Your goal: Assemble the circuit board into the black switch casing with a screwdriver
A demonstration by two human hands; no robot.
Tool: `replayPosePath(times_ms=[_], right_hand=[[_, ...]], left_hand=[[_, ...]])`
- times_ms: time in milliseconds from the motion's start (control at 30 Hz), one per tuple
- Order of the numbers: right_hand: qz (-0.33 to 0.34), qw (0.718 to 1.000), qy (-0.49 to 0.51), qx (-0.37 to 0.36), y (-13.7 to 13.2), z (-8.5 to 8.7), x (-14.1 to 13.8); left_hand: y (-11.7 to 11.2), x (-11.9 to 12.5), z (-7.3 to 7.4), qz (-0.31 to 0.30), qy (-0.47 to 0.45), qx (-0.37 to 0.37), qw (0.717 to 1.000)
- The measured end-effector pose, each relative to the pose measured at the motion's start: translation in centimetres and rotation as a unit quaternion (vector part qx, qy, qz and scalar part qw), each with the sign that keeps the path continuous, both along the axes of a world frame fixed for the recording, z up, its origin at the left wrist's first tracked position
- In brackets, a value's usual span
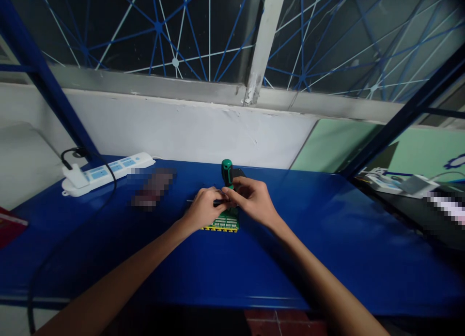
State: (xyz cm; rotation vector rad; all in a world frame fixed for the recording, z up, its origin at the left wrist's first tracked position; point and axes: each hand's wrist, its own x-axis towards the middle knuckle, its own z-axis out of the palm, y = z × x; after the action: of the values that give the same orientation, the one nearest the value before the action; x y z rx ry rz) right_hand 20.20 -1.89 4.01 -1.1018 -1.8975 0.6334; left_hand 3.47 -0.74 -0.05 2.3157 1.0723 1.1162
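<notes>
A green circuit board (228, 223) with a yellow lower edge and rows of pale parts lies on the blue table, partly under my hands. Above it stands a screwdriver (227, 170) with a green and black handle, roughly upright. The thumb and forefinger of my right hand (257, 200) close around the lower end of its handle; the tip is hidden. My left hand (203, 207) rests over the board's left part, fingers closed at a slim dark piece that I cannot make out. A thin metal rod (189, 200) sticks out left of that hand.
Behind the screwdriver is a dark object (239, 173). A white power strip (116, 169) with a plugged-in black cable lies at the back left, beside a blurred-out object (152, 188). Blue frame posts (403, 118) rise at both sides. The table (232, 273) ends at a front edge.
</notes>
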Motion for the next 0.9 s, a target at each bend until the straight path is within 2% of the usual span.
replayPosePath(times_ms=[233,433,633,900], right_hand=[[0.019,0.999,0.036,-0.014,0.04,-0.12,0.31],[0.005,0.998,0.057,-0.005,-0.12,0.01,0.06],[-0.007,0.997,0.067,-0.028,-0.23,0.35,0.22],[0.004,0.998,0.067,-0.006,-0.12,0.08,0.02]], left_hand=[[-0.12,-0.04,0.12,-0.055,-0.005,-0.001,0.998],[-0.05,0.03,-0.17,-0.028,-0.023,-0.005,0.999],[-0.10,0.15,-0.03,-0.070,-0.028,-0.001,0.997],[-0.18,0.26,0.00,0.004,-0.021,0.026,0.999]])
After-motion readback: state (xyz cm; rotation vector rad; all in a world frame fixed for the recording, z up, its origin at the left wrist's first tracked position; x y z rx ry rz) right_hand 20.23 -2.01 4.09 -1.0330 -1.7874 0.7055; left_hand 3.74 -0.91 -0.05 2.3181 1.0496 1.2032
